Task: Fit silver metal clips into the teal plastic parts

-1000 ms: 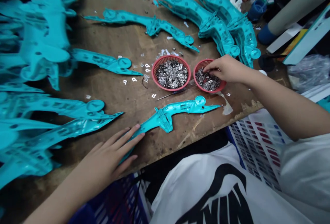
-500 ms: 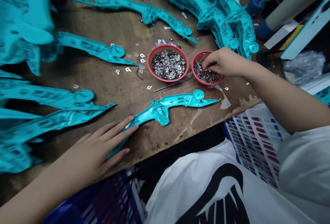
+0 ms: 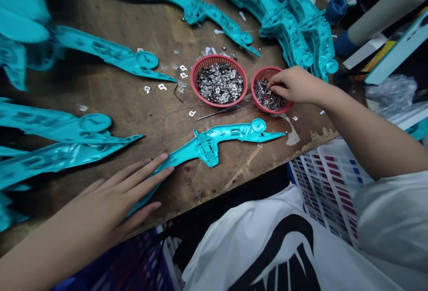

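Left hand (image 3: pixel 122 197) flat, fingers spread, on the turquoise plastic part (image 3: pixel 207 146) near the table (image 3: pixel 160 123) edge. Right hand (image 3: pixel 296 86) bunched over small red basket (image 3: pixel 261 73) of metal bits (image 3: pixel 262 94); I can't tell if it's holding any. I'd pinch one cleanly.

The view shifts, cutting off more of the piled teal parts (image 3: pixel 22 7) at its left edge; the right hand (image 3: pixel 294 85) pinches more closely.

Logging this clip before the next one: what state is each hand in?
Left hand: open, laid across a turquoise part.
Right hand: partly curled, fingers in the smaller red basket; whether anything is held cannot be told.
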Demonstrator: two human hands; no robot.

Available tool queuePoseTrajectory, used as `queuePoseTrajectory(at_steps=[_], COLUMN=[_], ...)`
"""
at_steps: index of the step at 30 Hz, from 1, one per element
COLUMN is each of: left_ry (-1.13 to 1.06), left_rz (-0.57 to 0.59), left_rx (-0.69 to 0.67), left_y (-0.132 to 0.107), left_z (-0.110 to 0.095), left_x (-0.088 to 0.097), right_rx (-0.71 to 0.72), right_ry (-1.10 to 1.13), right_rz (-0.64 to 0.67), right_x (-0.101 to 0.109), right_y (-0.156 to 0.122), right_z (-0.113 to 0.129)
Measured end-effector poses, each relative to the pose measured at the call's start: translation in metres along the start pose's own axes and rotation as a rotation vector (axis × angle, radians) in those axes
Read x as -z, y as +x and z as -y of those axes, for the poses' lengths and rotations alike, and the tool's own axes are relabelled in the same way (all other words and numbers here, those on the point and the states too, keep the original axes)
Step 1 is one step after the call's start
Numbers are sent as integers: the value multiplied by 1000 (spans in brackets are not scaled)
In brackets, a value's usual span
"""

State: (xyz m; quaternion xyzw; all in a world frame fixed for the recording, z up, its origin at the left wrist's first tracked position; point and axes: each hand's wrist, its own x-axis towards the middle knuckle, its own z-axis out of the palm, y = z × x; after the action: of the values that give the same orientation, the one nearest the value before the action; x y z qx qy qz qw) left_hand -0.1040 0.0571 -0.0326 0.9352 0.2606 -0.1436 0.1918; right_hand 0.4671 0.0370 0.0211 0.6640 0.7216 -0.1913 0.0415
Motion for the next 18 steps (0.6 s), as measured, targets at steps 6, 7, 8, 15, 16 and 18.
queuePoseTrajectory(at_steps=[6,7,8,15,16,18], left_ry=[48,59,65,104,106,99], left_rz=[35,5,-29,-121,-124,-146], left_rx=[37,19,-6,-71,-73,-93], left_y=[0,-1,-3,-7,-6,-3], left_z=[-8,-8,-8,-1,-3,-9], left_x=[-4,-5,-7,-15,-14,-11], right_rx=[17,15,13,-12,-21,-24], right_ry=[4,17,29,95,107,135], right_rz=[-48,-63,-78,-144,-159,-183], right_x=[0,1,1,-1,-1,1], right_y=[-1,-1,-2,-2,-3,-5], right_z=[-9,-9,-9,-20,-19,-12])
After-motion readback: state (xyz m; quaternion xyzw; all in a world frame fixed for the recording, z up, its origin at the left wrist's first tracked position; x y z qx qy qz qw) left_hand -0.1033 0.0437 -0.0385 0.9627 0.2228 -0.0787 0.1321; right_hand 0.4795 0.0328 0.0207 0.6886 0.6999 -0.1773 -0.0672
